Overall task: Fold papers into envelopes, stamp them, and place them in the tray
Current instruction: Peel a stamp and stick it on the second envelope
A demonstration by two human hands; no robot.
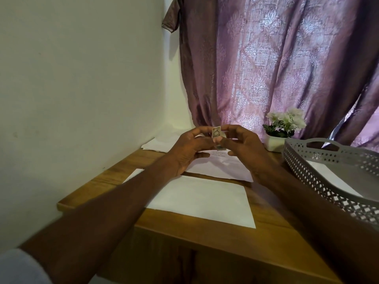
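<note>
Against a pale wall and a mauve patterned curtain (pixel 276 64), a wooden bench (pixel 205 232) carried the paperwork: a white envelope (pixel 203 201) lay flat near the front edge, a printed sheet (pixel 221 165) just behind it, and more white paper (pixel 158 145) toward the wall. Above the sheet, the left hand (pixel 188 152) and right hand (pixel 246 148) met with fingers curled, together pinching a small stamp (pixel 216 132) upright at the fingertips. A grey perforated tray (pixel 320 173) sat at the right edge with white paper inside, a pot of white flowers (pixel 285 124) just behind it
</note>
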